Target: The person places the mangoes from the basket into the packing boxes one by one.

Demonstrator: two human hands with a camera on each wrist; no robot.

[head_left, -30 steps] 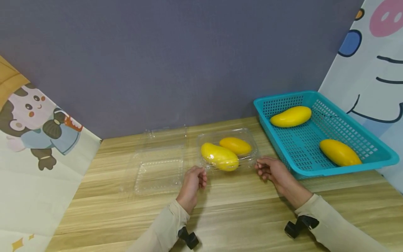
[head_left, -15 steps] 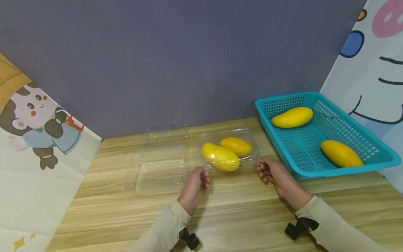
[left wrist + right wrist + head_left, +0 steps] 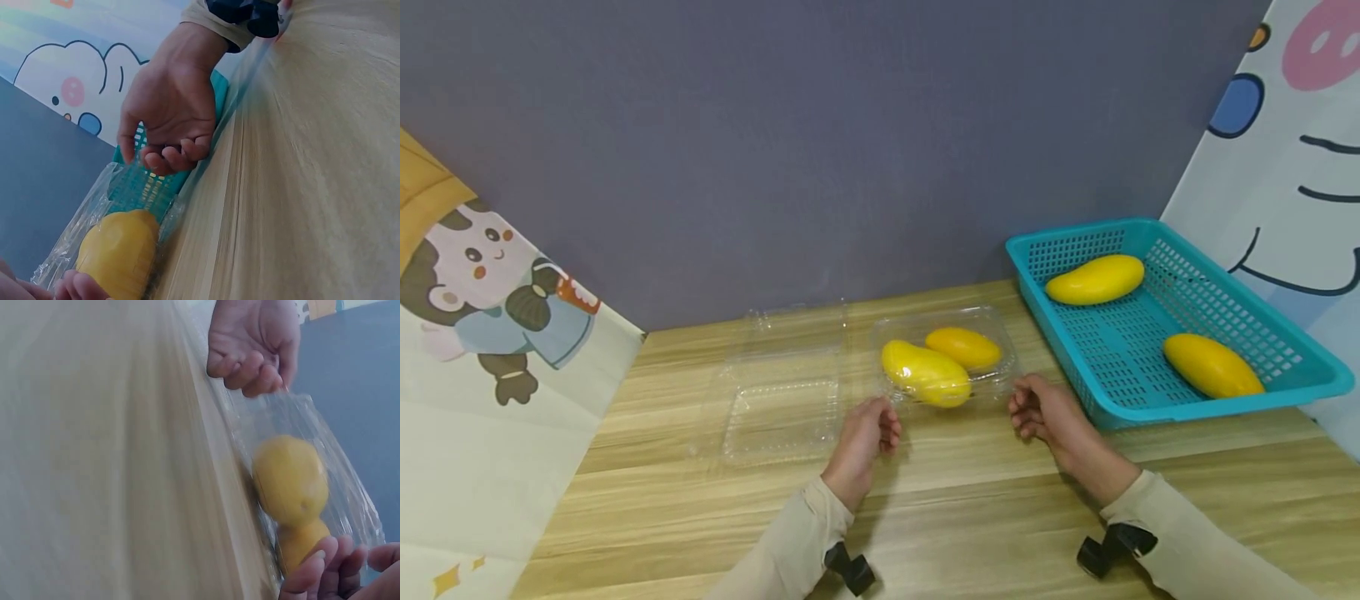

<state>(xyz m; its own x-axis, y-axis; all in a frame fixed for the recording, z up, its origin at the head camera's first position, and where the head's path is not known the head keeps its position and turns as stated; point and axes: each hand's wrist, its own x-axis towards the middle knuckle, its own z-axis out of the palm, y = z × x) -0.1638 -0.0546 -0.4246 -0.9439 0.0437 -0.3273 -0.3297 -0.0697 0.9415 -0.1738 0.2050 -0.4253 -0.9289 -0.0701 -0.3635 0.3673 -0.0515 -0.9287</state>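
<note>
A clear plastic clamshell box (image 3: 880,329) with its lid down stands mid-table, holding a large yellow mango (image 3: 925,373) and a smaller orange-yellow mango (image 3: 962,347). My left hand (image 3: 862,446) is at its front left corner, thumb and curled fingers pinching the edge, as the right wrist view shows. At the front right corner, my right hand (image 3: 1054,421) has its thumb and bent fingers about the plastic edge. The left wrist view shows that right hand (image 3: 172,115) palm-on, the thumb held off the lower fingers.
An open clear clamshell (image 3: 782,417) lies left of the filled one. To the right, a turquoise basket (image 3: 1052,358) holds a yellow mango (image 3: 1096,280) and an orange-yellow mango (image 3: 1213,367). A grey-blue panel (image 3: 820,150) rises behind, with printed panels at both sides.
The right hand's fingers have loosened and dropped slightly from the corner over the last half second. The left hand, the box and the mangoes stay put; the head view shifts slightly.
</note>
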